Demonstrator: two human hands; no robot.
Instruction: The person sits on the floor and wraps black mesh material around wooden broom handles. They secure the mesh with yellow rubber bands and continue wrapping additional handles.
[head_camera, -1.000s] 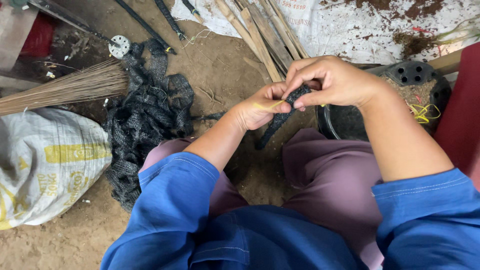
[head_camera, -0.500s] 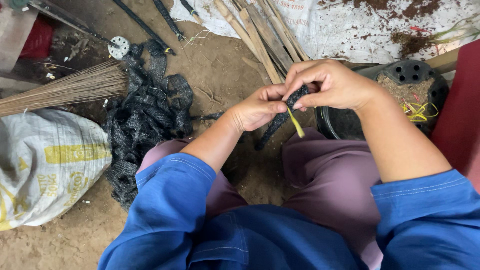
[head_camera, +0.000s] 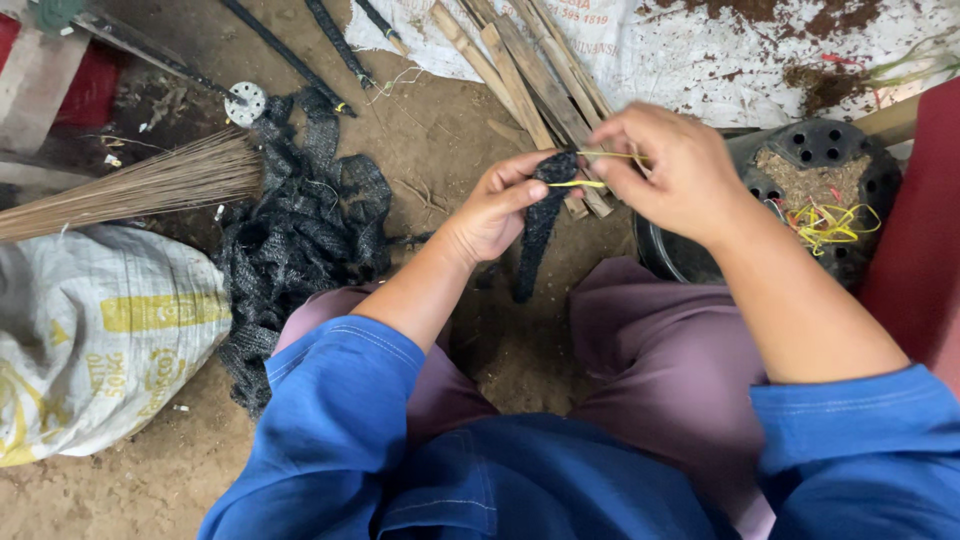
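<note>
Bare dirt ground (head_camera: 440, 130) lies under the seated person, with a white woven sack (head_camera: 90, 340) at the left edge and a heap of black netting (head_camera: 290, 240) beside it. Right hand (head_camera: 670, 175) has its fingers nearly closed, pinching a thin yellow tie (head_camera: 580, 183) against a rolled black mesh strip (head_camera: 540, 225). Left hand (head_camera: 495, 210) grips that strip's upper end, over the ground between the knees. Behind the right forearm, a black perforated pot (head_camera: 850, 150) holds brownish fibre and loose yellow ties (head_camera: 830, 220); its lower part is hidden.
</note>
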